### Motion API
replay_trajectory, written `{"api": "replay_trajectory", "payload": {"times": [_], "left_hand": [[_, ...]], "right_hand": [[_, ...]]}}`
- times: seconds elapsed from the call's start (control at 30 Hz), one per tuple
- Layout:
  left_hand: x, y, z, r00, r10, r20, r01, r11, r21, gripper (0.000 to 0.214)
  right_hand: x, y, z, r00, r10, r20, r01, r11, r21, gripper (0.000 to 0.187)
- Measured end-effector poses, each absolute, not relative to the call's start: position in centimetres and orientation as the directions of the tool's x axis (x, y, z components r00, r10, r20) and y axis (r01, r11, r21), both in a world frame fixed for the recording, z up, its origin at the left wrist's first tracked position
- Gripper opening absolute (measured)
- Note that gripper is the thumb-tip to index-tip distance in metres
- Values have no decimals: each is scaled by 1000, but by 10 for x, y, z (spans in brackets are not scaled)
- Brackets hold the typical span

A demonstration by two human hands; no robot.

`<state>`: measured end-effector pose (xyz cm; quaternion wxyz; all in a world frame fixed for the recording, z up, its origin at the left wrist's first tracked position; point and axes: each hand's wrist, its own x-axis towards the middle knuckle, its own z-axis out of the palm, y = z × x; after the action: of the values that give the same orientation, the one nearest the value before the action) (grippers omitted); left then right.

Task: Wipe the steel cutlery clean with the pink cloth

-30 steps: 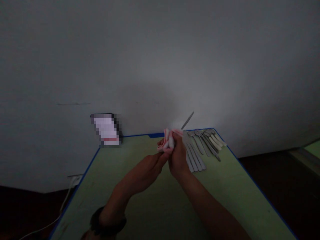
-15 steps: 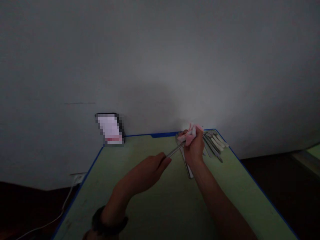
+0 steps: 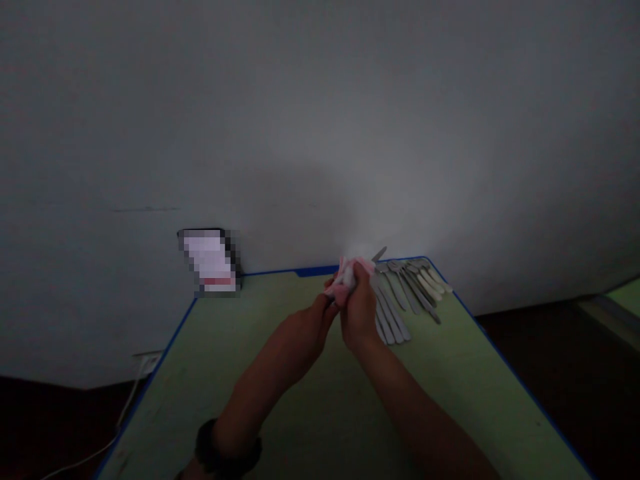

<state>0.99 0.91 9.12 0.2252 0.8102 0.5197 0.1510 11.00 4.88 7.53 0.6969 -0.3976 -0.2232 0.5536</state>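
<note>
My left hand [image 3: 306, 328] is closed on the handle end of a metal table knife [image 3: 379, 254], whose tip pokes out beyond the cloth. My right hand [image 3: 359, 312] is closed around a pink and white cloth [image 3: 348, 278] wrapped on that knife's middle. Both hands meet above the far middle of the green table [image 3: 310, 413]. Just right of them lies a row of several knives [image 3: 391, 317] and other cutlery [image 3: 423, 283] on the tabletop.
The table has a blue edge [image 3: 165, 350] and stands against a grey wall. A blurred-out small object [image 3: 210, 262] leans at the far left corner. A white cable [image 3: 107, 437] runs down at the left. Dark floor lies to the right.
My right hand with the cloth slid back along the knife toward my left hand. Half a second ago the hands were apart with the blade showing between them.
</note>
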Motion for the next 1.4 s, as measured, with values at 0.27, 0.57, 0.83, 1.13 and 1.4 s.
{"api": "replay_trajectory", "payload": {"times": [0.27, 0.57, 0.83, 1.13, 1.4], "left_hand": [[3, 6, 96, 466, 883, -51, 829, -416, 374, 32], [7, 9, 93, 457, 888, -48, 862, -429, 269, 28], [3, 10, 87, 449, 893, -8, 849, -424, 315, 30], [1, 5, 98, 472, 880, -55, 823, -417, 386, 33], [1, 6, 97, 442, 896, -52, 784, -358, 507, 34]], "right_hand": [[160, 64, 99, 441, 895, -71, -676, 279, -682, 24], [137, 57, 89, 467, 883, -55, -534, 232, -813, 45], [114, 49, 76, 343, 937, -67, -543, 140, -828, 49], [153, 66, 90, 462, 882, -92, -642, 261, -721, 37], [124, 50, 82, 403, 915, 6, -503, 227, -834, 60]]}}
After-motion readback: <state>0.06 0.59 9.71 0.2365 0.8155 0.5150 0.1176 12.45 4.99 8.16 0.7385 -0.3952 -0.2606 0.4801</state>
